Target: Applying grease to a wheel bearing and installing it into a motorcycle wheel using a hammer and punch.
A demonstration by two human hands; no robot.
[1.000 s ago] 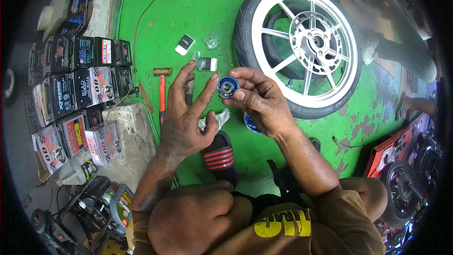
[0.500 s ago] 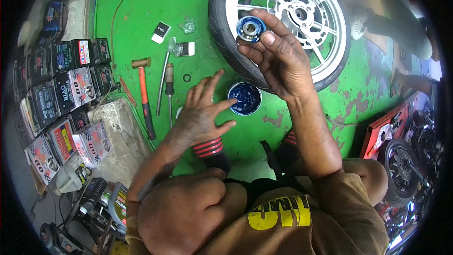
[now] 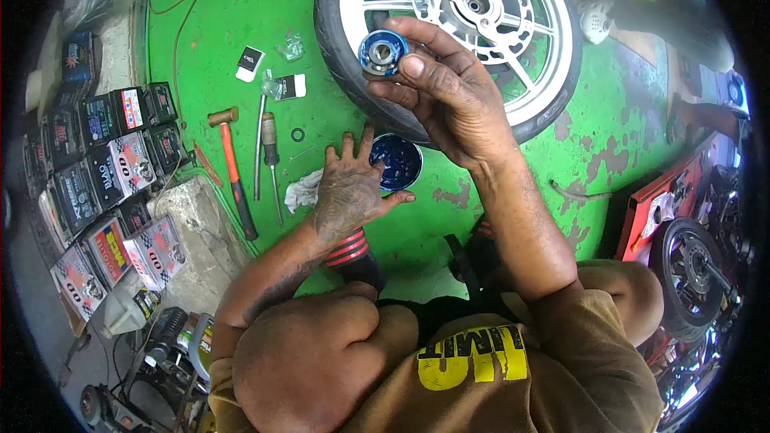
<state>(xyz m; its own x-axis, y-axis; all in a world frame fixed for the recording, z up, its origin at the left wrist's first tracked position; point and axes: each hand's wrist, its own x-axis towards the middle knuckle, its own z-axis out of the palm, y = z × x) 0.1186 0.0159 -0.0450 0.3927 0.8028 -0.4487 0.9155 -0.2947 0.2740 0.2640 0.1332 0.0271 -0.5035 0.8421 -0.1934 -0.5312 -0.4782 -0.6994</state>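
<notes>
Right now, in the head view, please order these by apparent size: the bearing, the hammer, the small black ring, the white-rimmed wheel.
1. White-rimmed wheel
2. Hammer, by length
3. Bearing, in the right hand; nearness to the camera may enlarge it
4. Small black ring

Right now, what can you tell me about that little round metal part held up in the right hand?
It looks like a bearing: a metal inner ring around a central hole, inside a round outer rim, with thick blue, grease-like smears on its face. That face is turned toward the camera. The right hand pinches its edge between thumb and fingers, and it overlaps the wheel in this view.
</notes>
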